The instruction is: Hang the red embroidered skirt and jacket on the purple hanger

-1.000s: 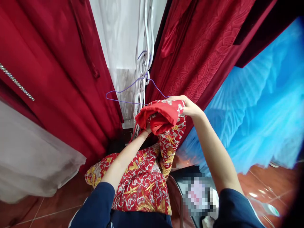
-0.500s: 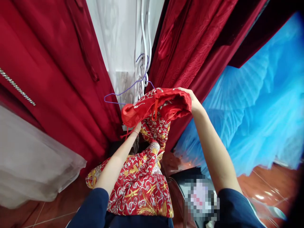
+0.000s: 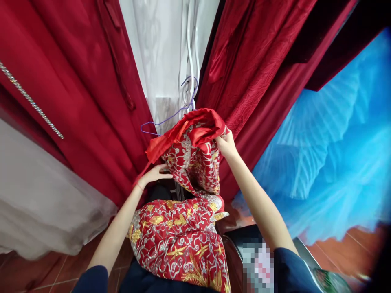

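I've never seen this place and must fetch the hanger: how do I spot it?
Between hanging red fabrics stands a curled white metal frame. At that frame, partly hidden behind the red embroidered garment, is a thin hanger, set apart by its purple colour.

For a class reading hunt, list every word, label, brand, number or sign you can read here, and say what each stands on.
None can be read.
Embroidered cloth: swirls and gold patterns, no lettering to be made out.
Pixelated patch, lower right: blotted out, so any print there cannot be read.
Clear green item by the right sleeve: too blurred to tell whether it bears print.
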`<state>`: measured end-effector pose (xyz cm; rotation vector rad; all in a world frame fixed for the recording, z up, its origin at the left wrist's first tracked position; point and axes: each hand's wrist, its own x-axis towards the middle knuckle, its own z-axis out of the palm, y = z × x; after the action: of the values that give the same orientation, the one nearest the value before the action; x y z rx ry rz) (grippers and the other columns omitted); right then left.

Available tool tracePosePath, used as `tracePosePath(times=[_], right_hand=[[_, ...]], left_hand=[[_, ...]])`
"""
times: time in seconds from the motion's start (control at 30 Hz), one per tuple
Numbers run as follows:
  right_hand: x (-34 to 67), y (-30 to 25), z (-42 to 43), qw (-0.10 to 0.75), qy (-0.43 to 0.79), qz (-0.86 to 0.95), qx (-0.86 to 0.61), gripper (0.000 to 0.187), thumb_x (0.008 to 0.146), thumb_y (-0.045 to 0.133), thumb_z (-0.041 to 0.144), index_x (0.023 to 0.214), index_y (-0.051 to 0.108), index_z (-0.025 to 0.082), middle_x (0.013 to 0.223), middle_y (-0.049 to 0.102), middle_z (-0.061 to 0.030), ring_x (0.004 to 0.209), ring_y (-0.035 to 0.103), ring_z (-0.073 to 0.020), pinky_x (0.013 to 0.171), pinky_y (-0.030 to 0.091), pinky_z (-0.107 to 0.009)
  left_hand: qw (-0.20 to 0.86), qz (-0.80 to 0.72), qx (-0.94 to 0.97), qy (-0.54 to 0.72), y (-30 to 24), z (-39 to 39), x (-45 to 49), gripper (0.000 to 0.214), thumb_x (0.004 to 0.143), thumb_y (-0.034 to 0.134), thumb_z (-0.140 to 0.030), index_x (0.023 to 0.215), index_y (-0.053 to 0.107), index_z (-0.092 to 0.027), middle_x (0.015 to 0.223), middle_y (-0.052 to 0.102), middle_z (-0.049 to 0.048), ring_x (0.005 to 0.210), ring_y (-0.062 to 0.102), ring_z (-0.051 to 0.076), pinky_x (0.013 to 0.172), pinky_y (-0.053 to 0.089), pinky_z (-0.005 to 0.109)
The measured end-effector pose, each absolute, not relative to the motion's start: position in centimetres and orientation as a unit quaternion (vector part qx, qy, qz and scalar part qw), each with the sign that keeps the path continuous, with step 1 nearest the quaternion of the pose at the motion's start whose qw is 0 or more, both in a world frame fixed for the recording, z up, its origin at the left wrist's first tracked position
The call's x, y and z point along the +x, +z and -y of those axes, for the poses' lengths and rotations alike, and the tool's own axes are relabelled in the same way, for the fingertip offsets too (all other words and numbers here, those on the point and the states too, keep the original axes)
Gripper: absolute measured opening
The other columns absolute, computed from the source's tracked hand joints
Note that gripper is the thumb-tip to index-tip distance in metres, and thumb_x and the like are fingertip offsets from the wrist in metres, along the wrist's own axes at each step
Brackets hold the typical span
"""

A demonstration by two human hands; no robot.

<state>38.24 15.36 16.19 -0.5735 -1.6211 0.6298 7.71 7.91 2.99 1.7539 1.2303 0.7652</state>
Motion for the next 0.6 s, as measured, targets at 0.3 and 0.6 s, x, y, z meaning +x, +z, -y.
tracePosePath(times=[0.3, 0.6], right_hand=[[34.1, 17.1, -15.2, 0.618, 0.294, 0.696, -0.217, 0.047, 0.076, 0.067, 0.067, 0.096, 0.067, 0.024, 0.102, 0.073, -0.0046, 0.102, 0.067, -0.0251, 0.101, 0.052, -0.046], [32.5, 16.5, -15.5, 0.494, 0.386, 0.757, -0.185, 0.04, 0.083, 0.062, 0.058, 0.103, 0.063, 0.023, 0.102, 0.072, -0.0041, 0.1, 0.067, -0.0241, 0.093, 0.056, -0.043]], left_hand=[[0.403, -0.295, 0.728, 0.47, 13.7, -1.3, 2.5, 0.072, 0.07, 0.073, -0.069, 0.123, 0.067, -0.021, 0.128, 0.068, 0.0161, 0.111, 0.068, 0.028, 0.095, 0.054, 0.039], [0.163, -0.519, 0.538, 0.644, 11.5, -7.2, 5.6, 0.031, 0.077, 0.066, -0.045, 0.074, 0.066, -0.014, 0.069, 0.066, 0.0014, 0.063, 0.058, 0.014, 0.064, 0.047, 0.024]])
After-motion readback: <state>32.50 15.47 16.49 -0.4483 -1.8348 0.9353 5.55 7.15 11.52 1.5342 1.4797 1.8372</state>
